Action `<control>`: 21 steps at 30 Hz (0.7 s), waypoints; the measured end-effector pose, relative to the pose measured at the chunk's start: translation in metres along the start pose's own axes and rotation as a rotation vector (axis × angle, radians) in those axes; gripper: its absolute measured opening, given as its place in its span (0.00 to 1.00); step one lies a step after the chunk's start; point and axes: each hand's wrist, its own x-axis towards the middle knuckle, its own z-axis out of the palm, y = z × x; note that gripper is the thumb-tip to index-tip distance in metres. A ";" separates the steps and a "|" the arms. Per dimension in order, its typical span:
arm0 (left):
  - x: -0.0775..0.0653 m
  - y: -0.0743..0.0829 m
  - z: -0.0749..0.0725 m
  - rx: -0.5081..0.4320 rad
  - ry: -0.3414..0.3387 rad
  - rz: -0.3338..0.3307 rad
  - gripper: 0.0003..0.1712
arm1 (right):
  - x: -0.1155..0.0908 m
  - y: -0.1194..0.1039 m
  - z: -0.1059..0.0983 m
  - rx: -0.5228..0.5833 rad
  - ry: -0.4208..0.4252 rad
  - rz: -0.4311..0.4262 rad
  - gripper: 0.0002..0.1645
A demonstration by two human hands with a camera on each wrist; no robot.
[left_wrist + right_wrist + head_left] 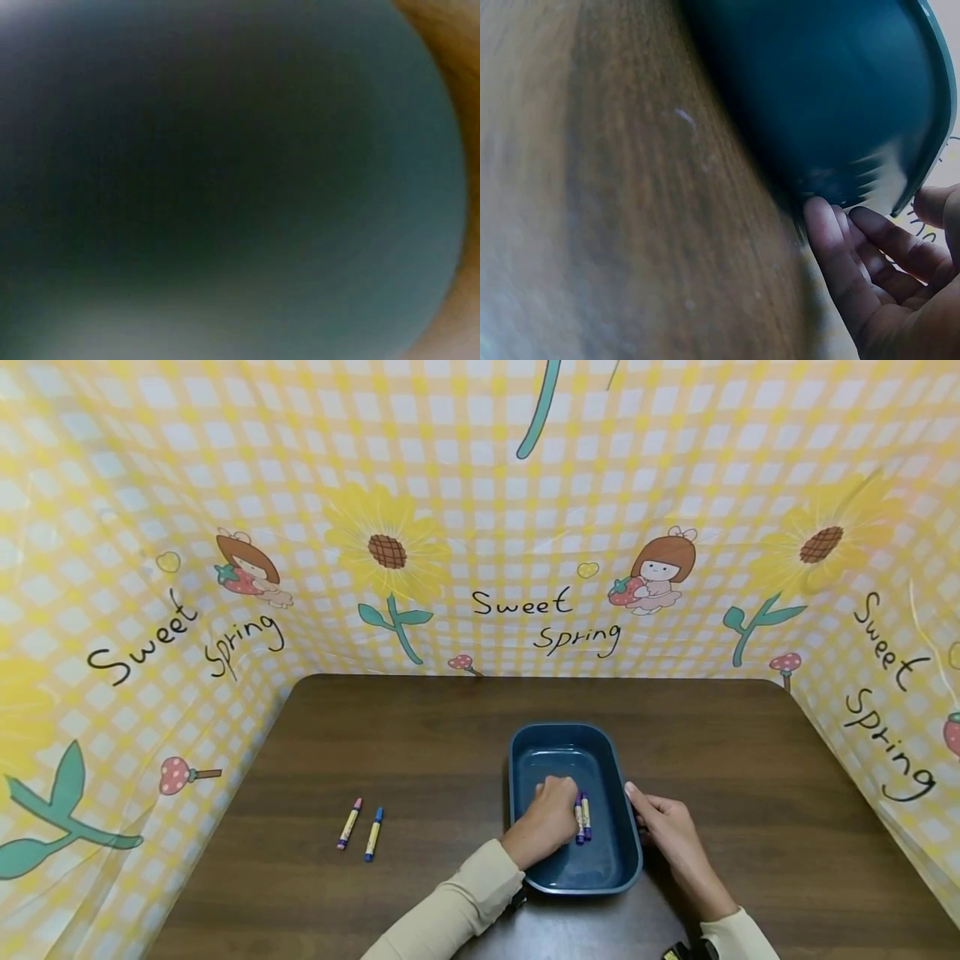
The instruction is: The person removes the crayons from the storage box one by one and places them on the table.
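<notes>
A deep blue rectangular tray (576, 878) stands on the table. My left hand (546, 820) is inside it, knuckles up and fingers bent down; its fingertips are hidden, so I cannot tell what they hold. Two purple crayons (587, 817) with pale wrappers lie side by side in the tray, right beside that hand. My right hand (671, 835) holds the tray's right side, thumb at the rim and fingers (904, 247) against the outer wall. The left wrist view is filled by the blurred, dark blue-green tray (420, 187), with skin at its right edge.
Left of the tray, a pink crayon (349, 823) and a blue crayon (373, 833) lie apart on the brown wooden table (435, 727). A yellow checked cloth (480, 527) with printed flowers rises behind the table and along both sides.
</notes>
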 end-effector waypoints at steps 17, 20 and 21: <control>0.002 0.013 0.006 0.162 0.007 -0.036 0.10 | -0.001 0.001 0.002 -0.007 -0.003 0.000 0.33; 0.003 0.011 0.005 0.139 0.005 -0.024 0.12 | -0.002 0.001 0.002 -0.006 -0.006 -0.009 0.33; 0.003 0.010 0.004 0.124 0.015 -0.014 0.14 | -0.002 0.000 0.002 -0.005 -0.006 -0.009 0.33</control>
